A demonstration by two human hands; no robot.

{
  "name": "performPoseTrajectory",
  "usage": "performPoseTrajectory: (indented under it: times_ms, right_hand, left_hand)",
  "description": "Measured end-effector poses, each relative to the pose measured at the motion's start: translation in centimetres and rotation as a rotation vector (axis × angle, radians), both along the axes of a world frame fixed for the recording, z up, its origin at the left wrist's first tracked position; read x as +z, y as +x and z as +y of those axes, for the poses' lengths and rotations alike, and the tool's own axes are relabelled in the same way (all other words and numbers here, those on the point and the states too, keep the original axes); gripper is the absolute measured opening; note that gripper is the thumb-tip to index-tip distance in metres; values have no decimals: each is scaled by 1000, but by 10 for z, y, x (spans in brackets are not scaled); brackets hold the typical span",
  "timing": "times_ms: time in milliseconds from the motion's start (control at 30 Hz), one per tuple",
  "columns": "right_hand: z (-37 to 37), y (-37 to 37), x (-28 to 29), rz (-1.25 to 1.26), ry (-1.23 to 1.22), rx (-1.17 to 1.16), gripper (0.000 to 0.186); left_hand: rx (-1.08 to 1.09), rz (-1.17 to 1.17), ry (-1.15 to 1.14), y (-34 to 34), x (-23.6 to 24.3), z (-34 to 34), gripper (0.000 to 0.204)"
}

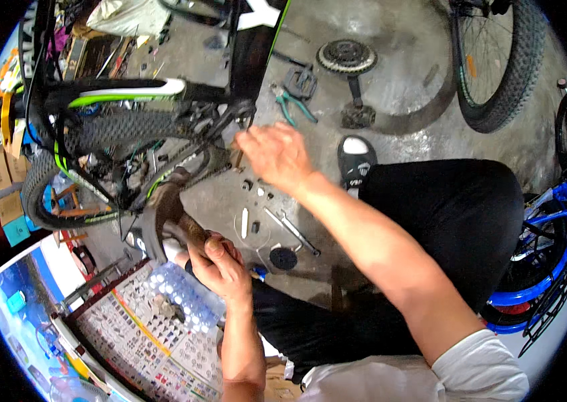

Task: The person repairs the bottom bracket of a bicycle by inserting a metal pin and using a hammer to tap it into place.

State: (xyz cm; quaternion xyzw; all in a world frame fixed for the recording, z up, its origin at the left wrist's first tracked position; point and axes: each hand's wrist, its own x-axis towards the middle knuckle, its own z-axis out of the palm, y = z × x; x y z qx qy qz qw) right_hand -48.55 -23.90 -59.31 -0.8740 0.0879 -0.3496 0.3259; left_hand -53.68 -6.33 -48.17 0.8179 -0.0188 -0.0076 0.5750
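Note:
My left hand point(220, 268) is closed round a brown, wooden-looking handle point(193, 231). The tool's dark far end is smeared by motion, so its kind is unclear. Higher up, my right hand point(275, 154) is closed at the bottom bracket point(240, 112) of a black, white and green bicycle frame point(126, 94). What its fingers pinch is mostly hidden; a short brown piece point(238, 159) shows just below them. The frame's knobby rear tyre point(126, 130) lies to the left of that hand.
On the concrete floor lie teal-handled pliers point(291, 107), a chainring with crank point(347, 57), a pedal point(301, 82), a wrench point(291, 231) and a black disc point(283, 258). Another wheel point(531, 60) stands at the upper right, blue bicycle parts point(538, 281) below it. A printed parts sheet point(149, 335) is lower left.

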Motion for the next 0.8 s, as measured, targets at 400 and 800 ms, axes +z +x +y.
performPoseTrajectory:
  times_ms: [400, 800]
  right_hand:
    - [-5, 1, 16, 52, 10, -39, 12]
    - [-30, -5, -2, 74, 301, -11, 12]
  left_hand:
    - [-53, 204, 82, -76, -43, 31, 32]
    - [-177, 274, 368, -86, -41, 10, 35]
